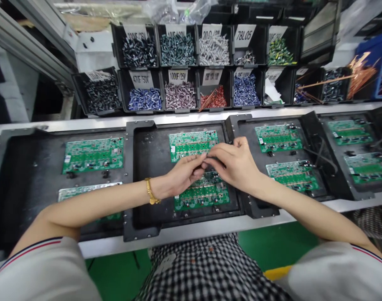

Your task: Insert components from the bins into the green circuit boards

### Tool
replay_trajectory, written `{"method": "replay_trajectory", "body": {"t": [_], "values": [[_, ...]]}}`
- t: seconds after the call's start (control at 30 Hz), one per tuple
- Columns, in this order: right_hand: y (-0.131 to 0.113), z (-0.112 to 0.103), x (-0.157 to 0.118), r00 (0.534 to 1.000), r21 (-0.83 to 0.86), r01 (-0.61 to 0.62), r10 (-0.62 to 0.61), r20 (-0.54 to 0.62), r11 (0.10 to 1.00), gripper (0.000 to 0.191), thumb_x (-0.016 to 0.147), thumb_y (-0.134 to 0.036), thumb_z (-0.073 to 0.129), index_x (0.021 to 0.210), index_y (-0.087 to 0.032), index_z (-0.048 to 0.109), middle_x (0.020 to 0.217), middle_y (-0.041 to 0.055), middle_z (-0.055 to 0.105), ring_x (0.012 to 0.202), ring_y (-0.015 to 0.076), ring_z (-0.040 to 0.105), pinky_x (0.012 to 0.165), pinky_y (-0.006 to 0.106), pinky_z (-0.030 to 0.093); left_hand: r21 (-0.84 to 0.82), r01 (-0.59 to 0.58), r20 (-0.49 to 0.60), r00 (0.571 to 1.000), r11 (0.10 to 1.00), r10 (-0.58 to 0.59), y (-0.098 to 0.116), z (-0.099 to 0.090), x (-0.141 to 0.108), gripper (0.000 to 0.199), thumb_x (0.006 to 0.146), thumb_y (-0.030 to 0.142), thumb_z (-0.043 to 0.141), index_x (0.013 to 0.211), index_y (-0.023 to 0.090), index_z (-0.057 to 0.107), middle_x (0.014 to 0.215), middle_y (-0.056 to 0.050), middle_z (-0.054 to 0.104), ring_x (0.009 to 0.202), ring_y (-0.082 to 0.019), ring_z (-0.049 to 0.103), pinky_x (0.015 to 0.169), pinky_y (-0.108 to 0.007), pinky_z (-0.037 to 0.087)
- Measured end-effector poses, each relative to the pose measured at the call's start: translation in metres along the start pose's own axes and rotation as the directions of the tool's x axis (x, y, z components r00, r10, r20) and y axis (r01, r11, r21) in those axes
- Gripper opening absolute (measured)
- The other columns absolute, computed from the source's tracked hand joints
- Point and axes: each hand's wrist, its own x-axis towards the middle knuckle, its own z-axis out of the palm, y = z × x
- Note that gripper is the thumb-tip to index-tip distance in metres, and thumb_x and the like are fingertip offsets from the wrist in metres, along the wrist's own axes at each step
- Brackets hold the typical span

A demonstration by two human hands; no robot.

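Observation:
My left hand (188, 172) and my right hand (231, 161) meet fingertip to fingertip above the middle tray (150, 167). Both are closed in a pinch. A tiny dark part shows between the fingertips, too small to name. Below and behind them lie two green circuit boards, one farther circuit board (191, 147) and one nearer circuit board (203, 197). My fingers and wrists hide parts of both boards. A gold bracelet (151, 191) circles my left wrist.
Black bins of small components, among them blue capacitors (144, 99), purple capacitors (180, 95) and red parts (214, 98), stand in two rows behind the rail (178, 116). Neighbouring trays hold a left circuit board (93, 155) and a right circuit board (278, 138). Copper-coloured wires (362, 75) stick out at right.

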Motion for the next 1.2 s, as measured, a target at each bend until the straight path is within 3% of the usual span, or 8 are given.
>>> {"method": "replay_trajectory", "body": {"t": [0.17,0.33,0.47,0.6,0.87,1.0,1.1,1.2], "values": [[0.039,0.01,0.047,0.985,-0.185,0.004,0.028,0.168,0.983,0.025,0.089,-0.012,0.035,0.09,-0.013,0.06,0.099,0.0086,0.064,0.081,0.0178,0.053,0.073,0.035,0.02,0.055,0.094,-0.115,0.989,0.994,-0.088,0.023,-0.002,0.013,0.029,0.095,0.009,0.034,0.085,0.006,0.06,0.079,-0.01,0.064,0.059,-0.008,0.054,0.058,-0.019,0.043],[0.07,0.026,0.071,0.958,-0.293,0.121,-0.034,0.284,0.948,0.028,0.08,-0.002,0.034,0.091,-0.01,0.059,0.098,0.0108,0.06,0.085,0.0197,0.051,0.073,0.036,0.02,0.16,0.06,-0.081,0.996,0.985,-0.048,0.026,-0.013,0.026,0.019,0.091,0.018,0.051,0.08,0.008,0.063,0.076,-0.007,0.064,0.049,-0.004,0.045,0.049,-0.018,0.034],[0.071,0.024,0.069,0.948,-0.328,0.193,-0.089,0.305,0.925,0.028,0.078,-0.002,0.035,0.09,-0.01,0.059,0.096,0.0106,0.058,0.081,0.0192,0.05,0.074,0.038,0.022,0.104,0.004,-0.079,0.997,0.995,0.004,0.03,-0.014,0.029,0.017,0.089,0.015,0.053,0.087,0.008,0.068,0.064,0.0,0.05,0.049,-0.003,0.038,0.048,-0.016,0.029],[0.072,0.026,0.064,0.952,-0.353,0.225,-0.128,0.276,0.908,0.031,0.082,-0.002,0.032,0.093,-0.009,0.06,0.096,0.0128,0.059,0.083,0.0215,0.05,0.077,0.042,0.025,0.083,-0.038,-0.072,0.996,0.996,0.044,0.035,-0.012,0.032,0.02,0.088,0.005,0.049,0.091,0.006,0.069,0.07,-0.002,0.053,0.054,-0.003,0.042,0.051,-0.017,0.031],[0.067,0.028,0.06,0.953,-0.418,0.248,-0.141,0.269,0.874,0.035,0.087,-0.004,0.027,0.094,-0.01,0.06,0.094,0.0138,0.059,0.083,0.023,0.05,0.079,0.043,0.029,0.093,-0.026,-0.105,0.994,0.995,0.036,0.034,-0.017,0.038,0.022,0.091,0.014,0.051,0.078,0.006,0.067,0.065,-0.002,0.051,0.047,-0.002,0.035,0.042,-0.015,0.022],[0.062,0.028,0.061,0.954,-0.37,0.226,-0.128,0.269,0.901,0.035,0.086,-0.003,0.028,0.092,-0.01,0.062,0.092,0.0148,0.059,0.083,0.0239,0.05,0.081,0.045,0.029,0.115,-0.018,-0.118,0.993,0.993,0.032,0.035,-0.018,0.037,0.027,0.092,0.016,0.048,0.075,0.006,0.066,0.063,-0.002,0.049,0.045,-0.001,0.031,0.041,-0.015,0.018],[0.064,0.025,0.06,0.972,-0.295,0.122,-0.054,0.228,0.948,0.029,0.088,-0.007,0.033,0.089,-0.01,0.062,0.092,0.014,0.061,0.082,0.0226,0.053,0.081,0.043,0.029,0.134,-0.009,-0.112,0.993,0.991,0.024,0.035,-0.019,0.038,0.032,0.094,0.022,0.047,0.072,0.005,0.065,0.061,-0.001,0.048,0.044,-0.001,0.03,0.041,-0.016,0.017],[0.059,0.018,0.056,0.993,-0.038,-0.027,0.031,0.118,0.999,0.018,0.088,-0.022,0.046,0.086,-0.014,0.062,0.088,0.0088,0.065,0.08,0.0196,0.057,0.078,0.037,0.032,0.143,-0.029,-0.101,0.994,0.989,0.043,0.033,-0.017,0.039,0.034,0.094,0.025,0.047,0.069,0.006,0.063,0.061,-0.001,0.048,0.044,-0.002,0.032,0.042,-0.017,0.019]]}}
